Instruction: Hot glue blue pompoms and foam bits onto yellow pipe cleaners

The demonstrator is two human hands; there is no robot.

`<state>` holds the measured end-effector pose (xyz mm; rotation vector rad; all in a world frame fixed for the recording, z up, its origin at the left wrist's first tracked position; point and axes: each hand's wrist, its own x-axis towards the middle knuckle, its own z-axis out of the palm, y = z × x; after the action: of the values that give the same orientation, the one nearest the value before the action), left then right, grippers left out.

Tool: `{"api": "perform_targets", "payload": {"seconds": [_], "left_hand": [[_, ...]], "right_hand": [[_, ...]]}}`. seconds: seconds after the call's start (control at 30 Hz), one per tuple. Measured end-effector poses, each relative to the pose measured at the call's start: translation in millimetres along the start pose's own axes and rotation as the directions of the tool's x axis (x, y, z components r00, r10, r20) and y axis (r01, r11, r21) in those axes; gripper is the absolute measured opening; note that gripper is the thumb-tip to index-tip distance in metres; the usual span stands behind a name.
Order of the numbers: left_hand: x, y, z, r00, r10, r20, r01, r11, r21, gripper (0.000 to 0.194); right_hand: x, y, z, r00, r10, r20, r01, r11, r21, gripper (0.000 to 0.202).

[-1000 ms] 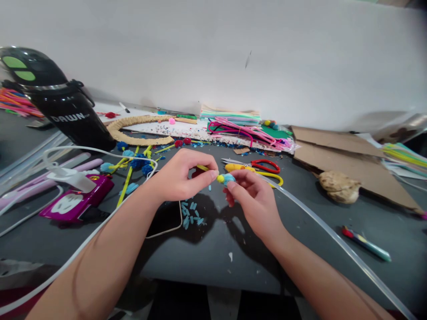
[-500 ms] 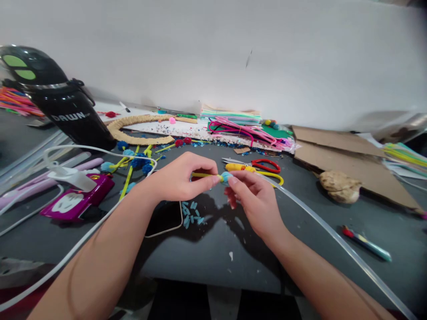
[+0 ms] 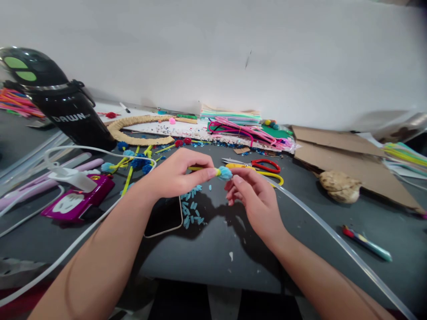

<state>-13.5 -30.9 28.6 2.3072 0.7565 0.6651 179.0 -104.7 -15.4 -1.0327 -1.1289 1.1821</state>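
Hands (image 3: 215,178) at blue fuzzy bud (image 3: 224,173), yellow stem (image 3: 218,172) pinched in left fingers (image 3: 208,174)

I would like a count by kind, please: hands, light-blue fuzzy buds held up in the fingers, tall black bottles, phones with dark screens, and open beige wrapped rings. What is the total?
Hands: 2, left hand and right hand
Held light-blue fuzzy bud: 1
Tall black bottle: 1
Dark-screened phone: 1
Open beige wrapped ring: 1
Total: 6

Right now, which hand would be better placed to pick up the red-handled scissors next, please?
Probably the right hand: it lies nearer the red-handled scissors, while the left hand pinches the yellow stem.
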Motion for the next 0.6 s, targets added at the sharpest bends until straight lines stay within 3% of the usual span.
{"api": "perform_targets", "payload": {"seconds": [0.17, 0.47, 0.6], "left_hand": [[-1.6, -0.9, -2.0, 0.991, -0.036, -0.127, 0.036, 0.999, -0.001, 0.028], [-1.8, 0.7, -1.5, 0.985, 0.002, -0.175, -0.004, 1.000, -0.009, 0.029], [-1.8, 0.4, -2.1, 0.981, 0.023, -0.193, -0.026, 1.000, -0.013, 0.029]], "right_hand": [[-3.7, -1.1, 2.2, 0.999, -0.038, -0.009, 0.037, 0.994, -0.105, 0.015], [-8.0, 6.1, -1.3, 0.988, -0.100, 0.121, 0.137, 0.929, -0.343, 0.038], [-8.4, 4.6, -1.1, 0.988, -0.070, 0.140, 0.116, 0.929, -0.352, 0.025]]}}
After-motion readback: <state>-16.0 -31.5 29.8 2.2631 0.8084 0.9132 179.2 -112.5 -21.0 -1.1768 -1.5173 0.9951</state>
